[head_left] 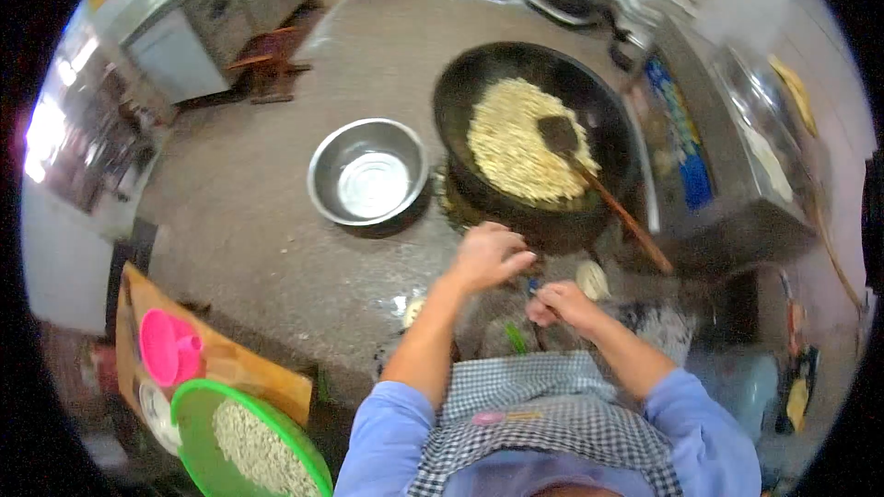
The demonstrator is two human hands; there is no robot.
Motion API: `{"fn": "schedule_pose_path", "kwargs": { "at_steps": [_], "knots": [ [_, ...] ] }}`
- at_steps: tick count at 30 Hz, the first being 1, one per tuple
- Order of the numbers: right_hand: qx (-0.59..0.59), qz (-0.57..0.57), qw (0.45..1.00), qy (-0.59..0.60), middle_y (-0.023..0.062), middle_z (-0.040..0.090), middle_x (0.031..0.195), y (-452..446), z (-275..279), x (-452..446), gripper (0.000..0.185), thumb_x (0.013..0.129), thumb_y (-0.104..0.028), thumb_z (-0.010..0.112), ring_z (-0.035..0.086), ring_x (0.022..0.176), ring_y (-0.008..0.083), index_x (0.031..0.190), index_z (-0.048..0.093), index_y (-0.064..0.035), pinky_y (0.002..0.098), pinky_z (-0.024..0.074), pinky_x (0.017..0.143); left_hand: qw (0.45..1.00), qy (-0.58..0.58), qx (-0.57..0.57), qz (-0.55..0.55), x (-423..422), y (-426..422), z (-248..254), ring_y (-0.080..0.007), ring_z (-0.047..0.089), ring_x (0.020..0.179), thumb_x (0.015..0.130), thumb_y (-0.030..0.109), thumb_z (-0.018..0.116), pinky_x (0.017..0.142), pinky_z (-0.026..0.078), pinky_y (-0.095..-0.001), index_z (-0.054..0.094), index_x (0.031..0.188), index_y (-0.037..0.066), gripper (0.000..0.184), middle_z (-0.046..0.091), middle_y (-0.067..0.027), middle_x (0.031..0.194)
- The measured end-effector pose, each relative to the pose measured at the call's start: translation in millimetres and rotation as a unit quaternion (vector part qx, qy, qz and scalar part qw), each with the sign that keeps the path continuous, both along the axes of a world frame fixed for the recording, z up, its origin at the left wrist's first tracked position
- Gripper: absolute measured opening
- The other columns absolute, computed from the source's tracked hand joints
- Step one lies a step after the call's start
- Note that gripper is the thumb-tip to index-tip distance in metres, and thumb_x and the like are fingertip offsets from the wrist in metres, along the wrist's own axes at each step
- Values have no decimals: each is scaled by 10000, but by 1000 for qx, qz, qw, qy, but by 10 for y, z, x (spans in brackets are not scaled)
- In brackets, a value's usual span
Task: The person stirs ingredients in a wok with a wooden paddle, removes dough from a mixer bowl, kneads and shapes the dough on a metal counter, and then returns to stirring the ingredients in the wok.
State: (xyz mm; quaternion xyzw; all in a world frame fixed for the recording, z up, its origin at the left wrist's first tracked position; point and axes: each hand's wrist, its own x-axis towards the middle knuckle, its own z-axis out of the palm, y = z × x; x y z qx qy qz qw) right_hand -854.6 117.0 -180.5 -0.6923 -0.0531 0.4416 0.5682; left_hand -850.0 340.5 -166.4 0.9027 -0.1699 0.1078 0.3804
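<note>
Two hands [490,260] [564,302] near round black wok [610,120], grainy pale bits [514,133] inside; fingers [543,309] curled, cannot tell if gripping.

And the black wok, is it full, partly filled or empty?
Partly filled: pale pieces lie in the black wok, but its upper wall is bare.

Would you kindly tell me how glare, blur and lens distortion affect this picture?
Head view: the scene bows and corners go black; head view: glare whitens the far left edge and light gleams inside the steel bowl; head view: the left hand and right hand look soft, finger detail indistinct.
</note>
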Motion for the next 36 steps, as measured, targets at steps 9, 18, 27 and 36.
{"fn": "schedule_pose_path", "kwargs": {
  "at_steps": [9,18,27,36],
  "knots": [
    [-120,4,947,-297,74,580,868,-349,-41,-86,415,743,85,503,557,809,169,1133,560,-44,269,454,741,961,237,140,10,35,51,-236,-329,547,1052,816,445,558,910,420,-419,575,1147,80,494,605,-162,1100],
    [-147,-72,951,-264,84,608,848,-573,121,-53,330,753,18,542,598,798,204,1068,598,-62,313,472,747,960,243,141,10,50,37,-215,-334,539,1065,818,392,578,915,417,-423,550,1171,78,474,586,-173,1130],
    [-209,-16,839,-503,145,578,1041,-509,226,-88,431,752,81,507,569,894,199,1157,565,-54,286,448,773,957,240,162,-9,61,22,-286,-339,534,1067,814,348,596,915,416,-425,536,1177,78,456,584,-177,1122],
    [-163,-103,869,-455,168,521,1209,-604,331,23,446,735,46,525,536,1058,284,1173,543,-40,354,448,874,959,235,158,-7,81,22,-363,-344,538,1056,819,363,584,906,420,-427,541,1165,81,449,594,-178,1100]
  ]
}}
